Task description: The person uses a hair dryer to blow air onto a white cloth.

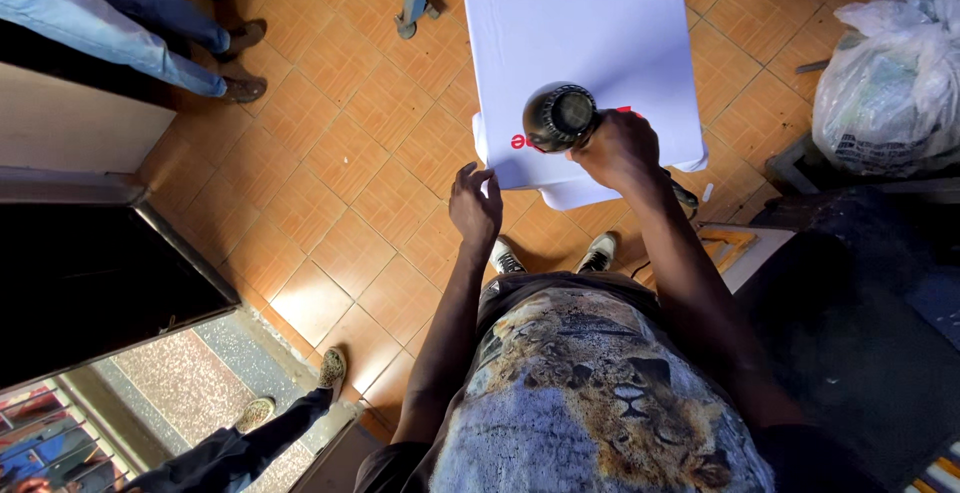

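white cloth (580, 23): matt, smooth | dryer (558, 117): glossy black plastic | floor tiles (350, 143): glazed

white cloth (585, 23) spread over board; orange tiled floor (350, 153) beneath.

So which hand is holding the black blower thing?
The right hand grips the black hair dryer over the white fabric. The left hand only touches the fabric's near edge.
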